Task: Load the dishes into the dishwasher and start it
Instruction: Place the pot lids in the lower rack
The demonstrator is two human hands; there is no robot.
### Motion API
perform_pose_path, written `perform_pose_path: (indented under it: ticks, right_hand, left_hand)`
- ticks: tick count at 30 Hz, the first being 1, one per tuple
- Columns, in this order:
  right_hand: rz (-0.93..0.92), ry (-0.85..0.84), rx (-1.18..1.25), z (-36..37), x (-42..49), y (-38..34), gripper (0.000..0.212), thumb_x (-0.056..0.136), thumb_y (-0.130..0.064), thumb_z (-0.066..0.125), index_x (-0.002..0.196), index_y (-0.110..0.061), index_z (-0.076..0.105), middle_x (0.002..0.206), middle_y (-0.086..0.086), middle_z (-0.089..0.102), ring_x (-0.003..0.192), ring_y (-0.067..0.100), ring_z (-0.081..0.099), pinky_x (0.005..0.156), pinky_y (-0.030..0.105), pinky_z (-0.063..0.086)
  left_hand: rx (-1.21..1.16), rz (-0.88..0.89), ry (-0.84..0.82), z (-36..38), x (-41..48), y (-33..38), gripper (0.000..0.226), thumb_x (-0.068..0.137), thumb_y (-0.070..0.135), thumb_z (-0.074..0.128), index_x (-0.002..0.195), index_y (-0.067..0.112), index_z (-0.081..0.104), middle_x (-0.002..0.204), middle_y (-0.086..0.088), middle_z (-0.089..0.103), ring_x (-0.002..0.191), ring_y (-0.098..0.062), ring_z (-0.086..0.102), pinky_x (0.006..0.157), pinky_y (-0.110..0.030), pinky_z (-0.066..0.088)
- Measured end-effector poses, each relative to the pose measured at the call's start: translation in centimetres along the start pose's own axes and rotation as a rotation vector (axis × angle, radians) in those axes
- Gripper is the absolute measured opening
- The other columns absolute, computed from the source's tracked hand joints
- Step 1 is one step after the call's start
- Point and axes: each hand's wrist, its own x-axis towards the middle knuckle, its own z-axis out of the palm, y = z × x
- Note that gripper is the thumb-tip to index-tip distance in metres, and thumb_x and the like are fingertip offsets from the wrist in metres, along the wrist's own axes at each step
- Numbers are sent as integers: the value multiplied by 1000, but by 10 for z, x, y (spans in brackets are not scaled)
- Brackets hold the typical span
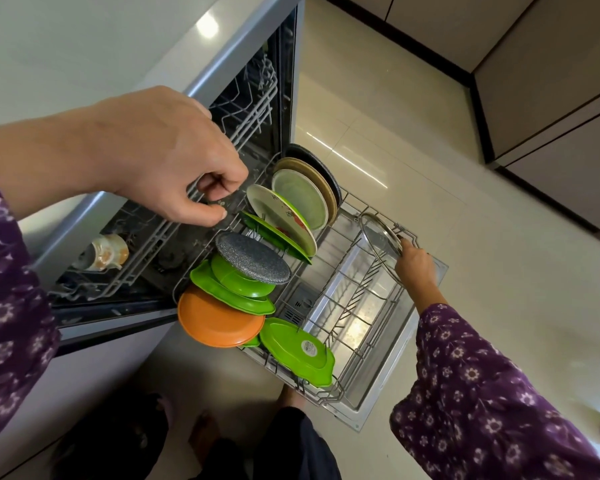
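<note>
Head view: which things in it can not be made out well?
Head view only:
- Upper rack: front part hidden by the left hand gripping it.
- Dark plate: mostly behind the tan plate.
- Glass lid: knob not visible; right hand covers one edge.
- Cup: blurred behind rack wires.

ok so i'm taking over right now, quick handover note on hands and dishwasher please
Left hand grips the front rim of the upper rack, which holds a mug.
Right hand holds a glass lid at the right side of the lower rack.
Done: plates stand along its left side.
Left: seat the lid, push both racks in, shut the door, start it.
</note>
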Motion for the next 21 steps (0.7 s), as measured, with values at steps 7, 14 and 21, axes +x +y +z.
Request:
perform_pose_path:
  ticks: [7, 14, 21]
  right_hand:
    - [-59, 6, -55, 4, -14, 3, 39, 94, -2, 44, 132, -10, 45, 82, 13, 64, 47, 12, 38, 50, 28, 35]
    - [-122, -73, -50, 5, 11, -10, 43, 94, 2, 40, 135, -12, 46, 86, 15, 62, 66, 22, 53, 61, 31, 44]
    - [-67, -164, 44, 4, 30, -12, 46, 91, 8, 41, 132, -13, 47, 99, 18, 63, 85, 28, 60, 77, 36, 49]
  left_hand:
    - [7, -3, 6, -1, 0, 2, 32, 67, 52, 63, 60, 34, 37, 50, 19, 40, 48, 3, 38, 61, -9, 15]
    - [-15, 2, 0, 2, 0, -2, 29, 72, 56, 55, 62, 35, 39, 52, 19, 41, 50, 7, 40, 62, -9, 21]
    - [-35, -11, 12, 1, 0, -2, 27, 70, 56, 51, 61, 34, 37, 52, 21, 40, 52, 8, 38, 60, -13, 29]
